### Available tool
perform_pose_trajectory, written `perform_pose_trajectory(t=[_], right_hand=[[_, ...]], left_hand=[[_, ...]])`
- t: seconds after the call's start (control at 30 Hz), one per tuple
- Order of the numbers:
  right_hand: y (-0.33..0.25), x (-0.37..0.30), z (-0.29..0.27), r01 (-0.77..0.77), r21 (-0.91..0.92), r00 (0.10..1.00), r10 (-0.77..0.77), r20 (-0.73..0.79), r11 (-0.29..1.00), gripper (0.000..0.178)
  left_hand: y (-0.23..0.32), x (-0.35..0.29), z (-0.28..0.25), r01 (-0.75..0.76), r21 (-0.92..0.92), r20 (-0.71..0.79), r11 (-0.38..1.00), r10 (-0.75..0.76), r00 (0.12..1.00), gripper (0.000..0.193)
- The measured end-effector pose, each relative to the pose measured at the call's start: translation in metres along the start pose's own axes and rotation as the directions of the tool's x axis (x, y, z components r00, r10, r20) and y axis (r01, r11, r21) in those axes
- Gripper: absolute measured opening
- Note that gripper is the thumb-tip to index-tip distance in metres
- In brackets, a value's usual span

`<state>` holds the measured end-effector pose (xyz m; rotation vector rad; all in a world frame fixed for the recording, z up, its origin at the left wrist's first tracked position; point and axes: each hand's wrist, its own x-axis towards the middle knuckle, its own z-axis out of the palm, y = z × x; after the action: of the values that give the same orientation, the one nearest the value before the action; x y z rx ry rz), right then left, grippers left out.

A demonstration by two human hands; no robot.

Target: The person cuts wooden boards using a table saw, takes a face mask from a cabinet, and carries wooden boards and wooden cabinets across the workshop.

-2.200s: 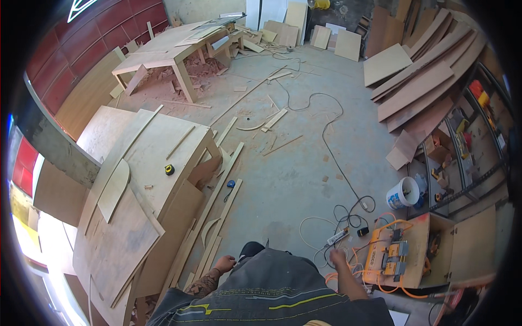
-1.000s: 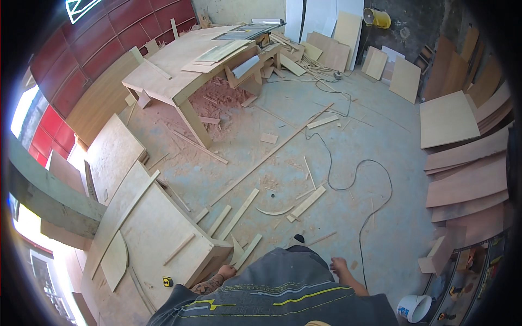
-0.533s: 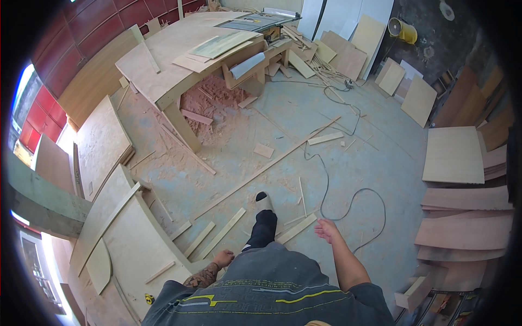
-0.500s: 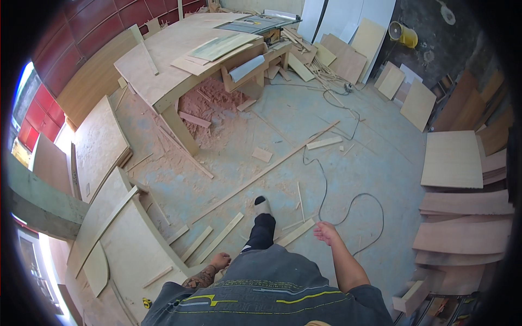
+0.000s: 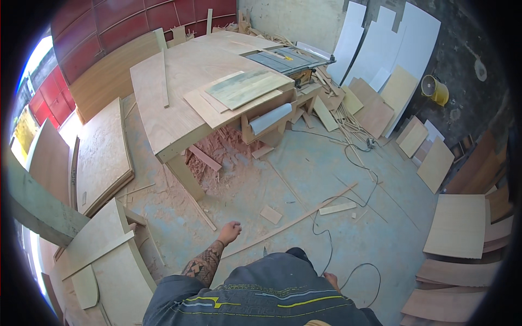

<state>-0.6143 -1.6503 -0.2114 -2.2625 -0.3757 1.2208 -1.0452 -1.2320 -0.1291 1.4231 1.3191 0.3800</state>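
Observation:
My left hand [image 5: 230, 232] swings out ahead of my body over the floor, its fingers loosely curled with nothing in them. Below it, a long thin wood strip [image 5: 272, 231] lies slantwise on the floor, and a small wood offcut [image 5: 271, 214] is a little farther right. My right hand [image 5: 330, 280] hangs low beside my shirt, close to a dark cable [image 5: 329, 244] on the floor. The shirt hides much of that hand, so its fingers cannot be made out.
Ahead stands a large wooden worktable [image 5: 157, 127] with a table saw [image 5: 283, 60] set into it; boards [image 5: 250, 89] lie on top. Sawdust [image 5: 217, 155] is heaped beneath. Sheets [image 5: 103, 157] lean at left, panels [image 5: 454, 225] at right. A yellow bucket-like drum [image 5: 435, 89] is by the dark wall.
I have stepped forward, so the worktable is nearer. My left hand has swung forward and up; my right hand has dropped back beside my body.

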Motion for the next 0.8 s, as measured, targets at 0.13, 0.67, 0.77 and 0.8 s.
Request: perform_pose_trajectory(t=[0.13, 0.67, 0.77, 0.8], right_hand=[[-0.001, 0.098, 0.036, 0.330, -0.429, 0.941, -0.258, 0.218, 0.841, 0.037], [-0.658, 0.431, 0.118, -0.016, 0.050, 0.937, -0.002, 0.350, 0.999, 0.071], [-0.825, 0.428, 0.179, -0.031, 0.423, 0.901, -0.157, 0.404, 0.906, 0.103], [-0.869, 0.420, 0.196, -0.022, 0.463, 0.877, -0.206, 0.435, 0.886, 0.107]], left_hand=[[0.091, 0.079, -0.018, 0.018, -0.046, 0.032, 0.999, -0.017, 0.999, 0.043], [0.213, 0.359, -0.246, -0.175, -0.656, -0.426, 0.734, -0.169, 0.889, 0.034], [0.232, 0.411, -0.259, -0.069, -0.604, -0.467, 0.794, -0.283, 0.837, 0.039], [0.238, 0.422, -0.256, 0.020, -0.597, -0.492, 0.802, -0.386, 0.780, 0.043]])
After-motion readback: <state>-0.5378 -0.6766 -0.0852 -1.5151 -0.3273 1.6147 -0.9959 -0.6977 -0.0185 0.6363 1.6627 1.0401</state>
